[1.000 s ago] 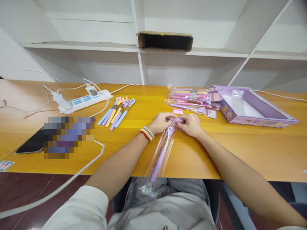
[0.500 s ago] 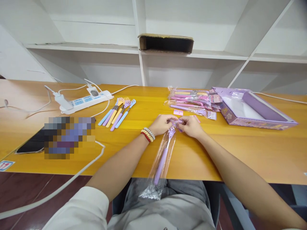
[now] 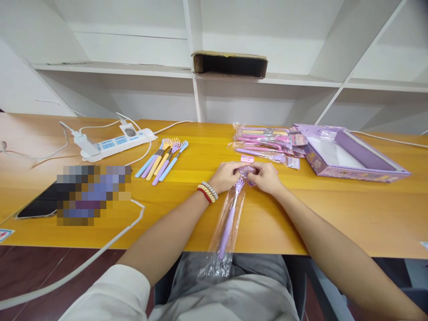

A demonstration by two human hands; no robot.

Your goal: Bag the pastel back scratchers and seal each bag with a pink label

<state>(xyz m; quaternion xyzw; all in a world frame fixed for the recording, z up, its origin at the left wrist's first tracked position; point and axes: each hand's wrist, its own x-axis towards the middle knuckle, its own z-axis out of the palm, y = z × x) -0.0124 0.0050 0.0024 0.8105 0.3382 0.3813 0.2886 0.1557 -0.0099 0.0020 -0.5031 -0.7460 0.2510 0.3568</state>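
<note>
My left hand point(image 3: 228, 175) and my right hand point(image 3: 265, 176) meet over the table, both closed on the top end of a clear plastic bag point(image 3: 217, 232). Inside the bag lies a purple back scratcher point(image 3: 227, 229), its claw end just below my fingers and its handle toward me. The bag's bottom hangs past the table's front edge. Between my fingertips is a small purple printed piece, partly hidden. A pink card point(image 3: 247, 158) lies just beyond my hands. Behind it is a pile of bagged scratchers point(image 3: 264, 140).
Several unbagged scratchers point(image 3: 163, 162) lie at the left, near a white power strip point(image 3: 117, 143) with cables. A dark phone-like slab point(image 3: 40, 200) sits beside a blurred patch. At the right is an open purple box point(image 3: 354, 171). A cardboard box point(image 3: 230, 65) rests on the shelf.
My fingers have drawn slightly closer together at the bag's top. The bag's lower end has shifted a little to the right. The whole view has moved slightly.
</note>
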